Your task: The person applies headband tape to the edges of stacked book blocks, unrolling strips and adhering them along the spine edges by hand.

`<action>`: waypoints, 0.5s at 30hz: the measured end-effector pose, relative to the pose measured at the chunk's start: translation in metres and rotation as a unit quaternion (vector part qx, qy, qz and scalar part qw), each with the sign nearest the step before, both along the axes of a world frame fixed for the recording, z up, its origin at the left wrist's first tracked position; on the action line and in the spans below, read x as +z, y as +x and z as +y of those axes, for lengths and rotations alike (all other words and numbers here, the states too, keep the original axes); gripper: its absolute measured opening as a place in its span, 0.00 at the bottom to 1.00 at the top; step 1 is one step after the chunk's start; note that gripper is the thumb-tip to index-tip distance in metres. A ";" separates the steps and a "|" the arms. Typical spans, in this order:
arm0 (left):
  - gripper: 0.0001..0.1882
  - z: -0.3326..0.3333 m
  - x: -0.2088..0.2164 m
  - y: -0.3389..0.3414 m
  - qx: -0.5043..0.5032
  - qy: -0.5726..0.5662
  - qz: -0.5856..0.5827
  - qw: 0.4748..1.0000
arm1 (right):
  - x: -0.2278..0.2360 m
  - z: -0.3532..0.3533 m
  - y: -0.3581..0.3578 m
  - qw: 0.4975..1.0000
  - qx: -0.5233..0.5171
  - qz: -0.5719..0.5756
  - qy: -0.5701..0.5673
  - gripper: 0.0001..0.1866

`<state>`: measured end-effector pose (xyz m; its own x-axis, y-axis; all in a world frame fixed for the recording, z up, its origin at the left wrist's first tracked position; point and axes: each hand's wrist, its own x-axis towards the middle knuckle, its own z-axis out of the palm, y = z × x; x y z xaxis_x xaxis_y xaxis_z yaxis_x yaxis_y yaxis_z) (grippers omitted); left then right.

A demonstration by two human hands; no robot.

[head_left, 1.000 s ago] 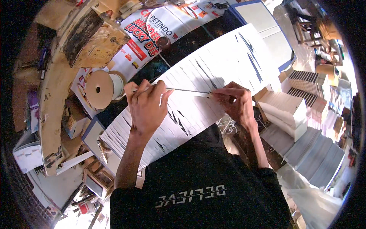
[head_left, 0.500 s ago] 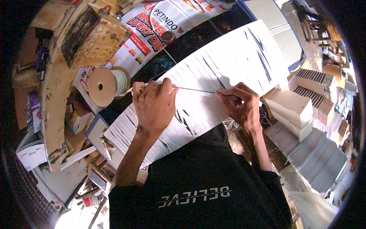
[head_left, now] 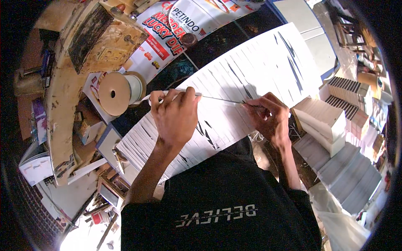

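A long row of white paper blocks, packed side by side with dark gaps between some, lies slantwise in front of me. Above it a thin strip is drawn tight between my hands. My left hand is closed, pinching the strip's left part between thumb and fingers. The fingers of my right hand are closed at its other end. A small dark tip shows at those right fingertips, too small to name. Left of my left hand stands a spool with cardboard sides and white tape wound on it.
A worn wooden block sits at the upper left, beside a printed banner. Stacks of thick paper blocks and grey sheets stand on the right. Blue-edged boards lie at the far end.
The whole view has shifted slightly, with things lying a little further right. Both hands keep their grip on the taut strip; its right end sits about as before.
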<state>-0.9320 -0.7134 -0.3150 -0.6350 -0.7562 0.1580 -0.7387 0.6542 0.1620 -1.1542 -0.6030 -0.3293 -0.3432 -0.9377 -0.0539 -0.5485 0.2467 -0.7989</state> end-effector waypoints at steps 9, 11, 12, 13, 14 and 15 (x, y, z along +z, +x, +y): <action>0.03 0.019 -0.012 -0.014 0.000 -0.026 0.022 0.999 | 0.012 -0.001 -0.009 0.987 -0.019 0.157 0.004 0.06; 0.03 0.020 -0.012 -0.014 0.004 -0.032 0.015 0.999 | 0.018 -0.010 0.008 0.989 -0.030 0.146 -0.014 0.08; 0.02 0.021 -0.011 -0.014 0.005 -0.036 0.006 0.999 | 0.011 -0.013 0.016 0.999 -0.021 0.016 -0.030 0.06; 0.02 0.022 -0.011 -0.014 0.005 -0.036 0.006 0.999 | 0.005 -0.018 0.022 1.000 -0.014 0.026 -0.005 0.07; 0.02 0.023 -0.009 -0.014 0.010 -0.010 0.000 1.000 | 0.002 -0.022 0.026 0.999 -0.006 0.035 0.020 0.07; 0.02 0.024 -0.009 -0.014 0.014 0.016 -0.006 1.000 | 0.006 -0.022 0.029 0.998 -0.021 0.045 0.042 0.08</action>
